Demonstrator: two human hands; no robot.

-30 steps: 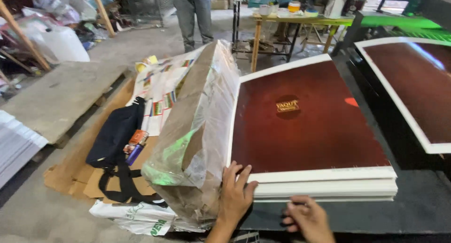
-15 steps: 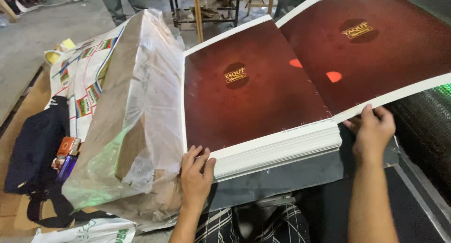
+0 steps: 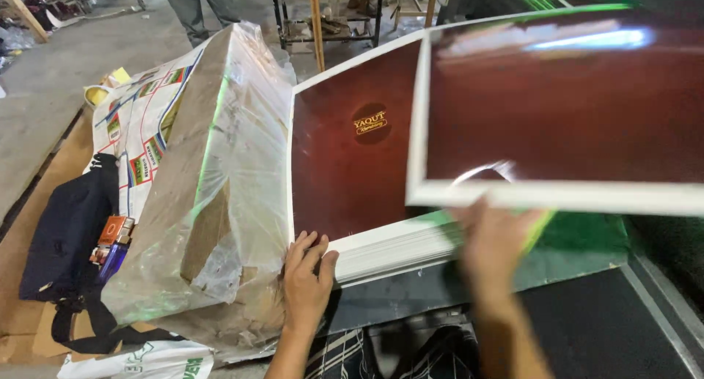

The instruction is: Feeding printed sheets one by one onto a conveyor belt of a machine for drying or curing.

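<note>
A thick stack of dark red printed sheets (image 3: pixel 345 174) with white borders lies on a dark green surface. My left hand (image 3: pixel 306 280) rests on the stack's near left corner, fingers spread, beside a plastic-wrapped bundle (image 3: pixel 213 181). My right hand (image 3: pixel 495 243), blurred with motion, holds one dark red sheet (image 3: pixel 557 108) lifted off the stack by its near white edge, tilted up to the right.
A dark blue bag (image 3: pixel 66 232) with straps lies on cardboard at the left, beside small orange and blue items (image 3: pixel 110 240). A person's legs (image 3: pixel 198 5) stand at the back. Metal frames (image 3: pixel 323 20) stand behind the stack. A dark machine bed (image 3: pixel 609 328) spreads to the right.
My right hand has lifted the top sheet off the stack and swung it up to the right. My left hand stays on the stack's near left corner.
</note>
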